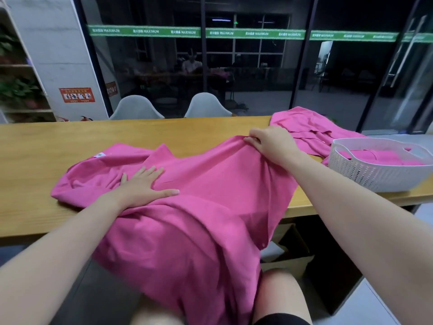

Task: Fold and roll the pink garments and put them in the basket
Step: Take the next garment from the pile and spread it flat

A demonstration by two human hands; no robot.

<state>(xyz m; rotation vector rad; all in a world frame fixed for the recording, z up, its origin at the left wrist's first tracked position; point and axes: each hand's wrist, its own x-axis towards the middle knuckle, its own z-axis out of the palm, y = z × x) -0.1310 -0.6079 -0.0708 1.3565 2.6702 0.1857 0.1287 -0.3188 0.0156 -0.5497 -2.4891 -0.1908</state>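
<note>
- Left hand: lying flat, fingers spread, pressing the garment onto the worktop.
- Right hand: reaching forward, pinching a raised fold at the garment's far edge.
- Garment: lying half on the worktop, half hanging over the near edge onto the lap.
- Risk: the hanging weight is likely dragging the cloth off; a skewed fold is probable if the pinch slips.
- Basket: sitting right, holding pink cloth; another pink garment is lying behind it.

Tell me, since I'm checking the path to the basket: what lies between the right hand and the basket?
In the head view, another pink garment lies on the table between the right hand and the basket.
</note>
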